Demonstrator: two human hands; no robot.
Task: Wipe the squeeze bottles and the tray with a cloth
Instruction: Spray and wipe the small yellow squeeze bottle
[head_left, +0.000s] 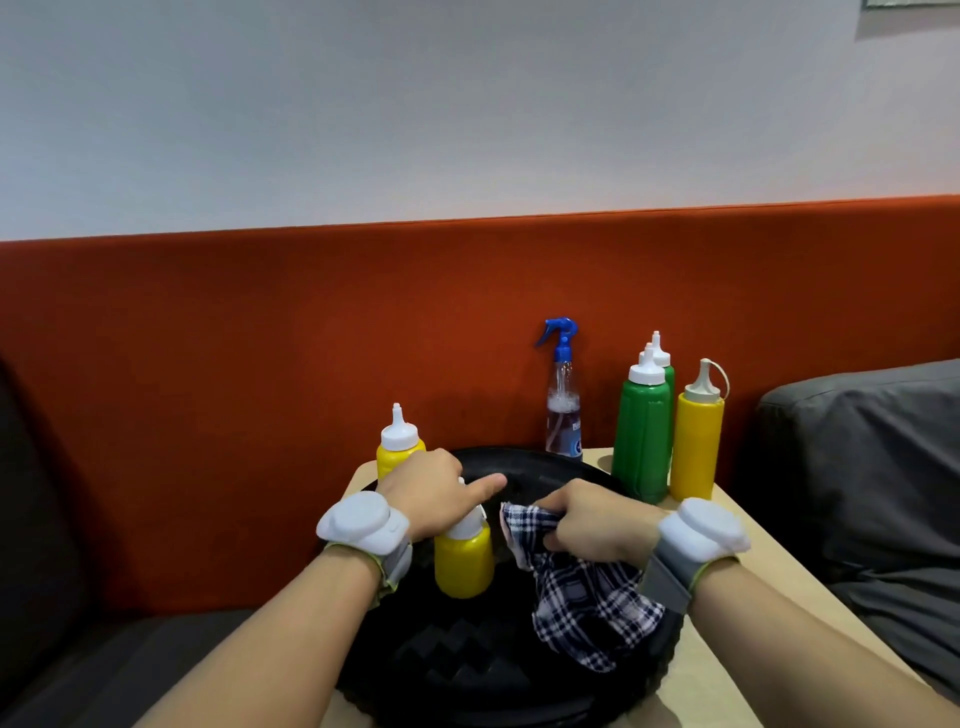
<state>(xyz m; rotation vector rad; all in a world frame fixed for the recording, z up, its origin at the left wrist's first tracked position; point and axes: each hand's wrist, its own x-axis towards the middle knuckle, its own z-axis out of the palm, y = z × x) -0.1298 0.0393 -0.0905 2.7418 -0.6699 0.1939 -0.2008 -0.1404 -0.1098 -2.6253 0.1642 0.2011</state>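
On the black tray (545, 462), near its middle, a yellow squeeze bottle (464, 564) stands upright, long axis vertical, its white cap rising into the left hand (434, 491). That hand grips the cap from above, fingers curled round it and the index finger stretched out toward the right, pointing across the tray. The wrist bends down over the bottle and carries a white wrist device (363, 522) on a grey strap.

Just beside the bottle, the right hand (592, 519) is clenched on a bunched blue-and-white checked cloth (582, 587). The upper fold of the cloth points toward the bottle's shoulder, close to it; whether they touch is unclear. The rest of the cloth hangs down and drapes over the tray's right rim. The right wrist wears a matching device (706, 530).

The tray fills most of a small light wooden table (748, 525), with its left edge reaching the table's edge. A second yellow bottle (399, 447) stands upright behind the left hand at the tray's far left rim. At the far right corner, off the tray, stand two green bottles (643, 436), one behind the other, and another yellow bottle with a tethered cap (697, 441), all upright with nozzles up. A clear spray bottle with a blue trigger (563, 395) stands behind the tray, against the orange backrest (260, 364). The tray's near floor, ribbed in a zigzag pattern, lies bare between the forearms.
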